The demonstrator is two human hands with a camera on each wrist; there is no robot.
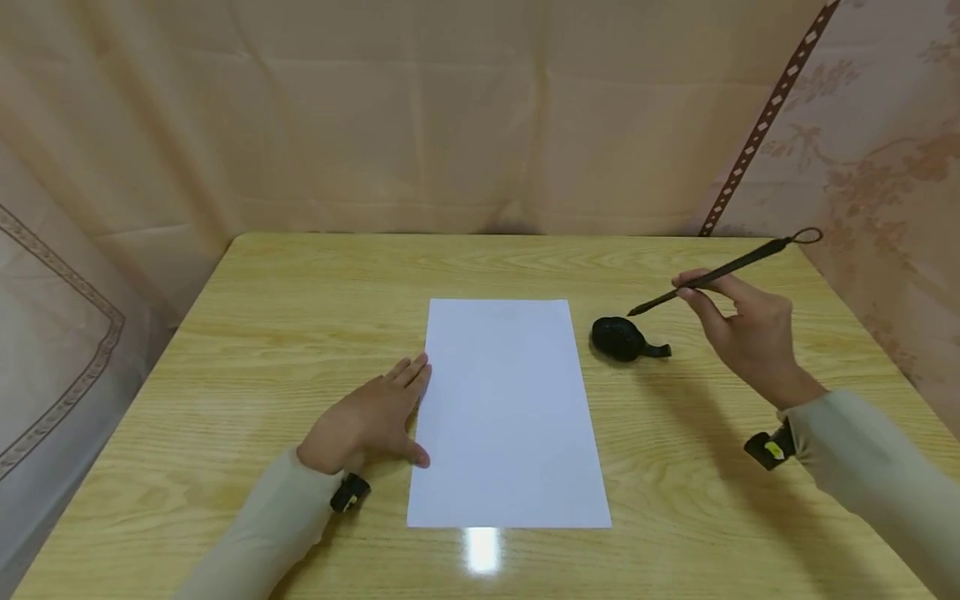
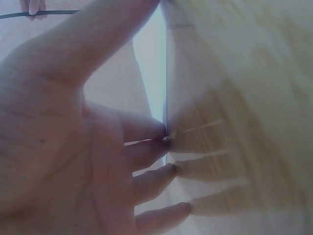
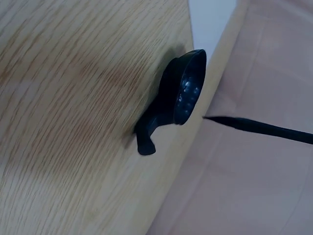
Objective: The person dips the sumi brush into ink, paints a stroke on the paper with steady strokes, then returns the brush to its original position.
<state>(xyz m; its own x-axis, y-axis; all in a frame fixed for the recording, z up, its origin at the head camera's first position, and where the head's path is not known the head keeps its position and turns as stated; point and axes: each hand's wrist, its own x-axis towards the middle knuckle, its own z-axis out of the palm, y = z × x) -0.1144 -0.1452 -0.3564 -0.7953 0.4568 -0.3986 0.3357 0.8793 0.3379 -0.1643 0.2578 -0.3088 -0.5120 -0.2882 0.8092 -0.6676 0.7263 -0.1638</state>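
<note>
A dark writing brush (image 1: 738, 263) with a loop at its top end is pinched between the thumb and fingers of my right hand (image 1: 753, 329). It slants down to the left, its pointed tip just above a small black ink dish (image 1: 618, 338) with a short curved handle. The right wrist view shows the dish's hollow, glossy inside and the brush tip (image 3: 222, 120) apart from its rim. My left hand (image 1: 375, 414) lies at the left edge of a blank white sheet of paper (image 1: 506, 408), fingers straight, fingertips and thumb touching that edge.
The sheet lies upright on a light wood-grain table (image 1: 300, 308), the dish on its right. Behind the table hangs a beige curtain (image 1: 465, 117). Each wrist carries a small black camera, such as the right wrist camera (image 1: 768, 448). A light reflection shows below the sheet.
</note>
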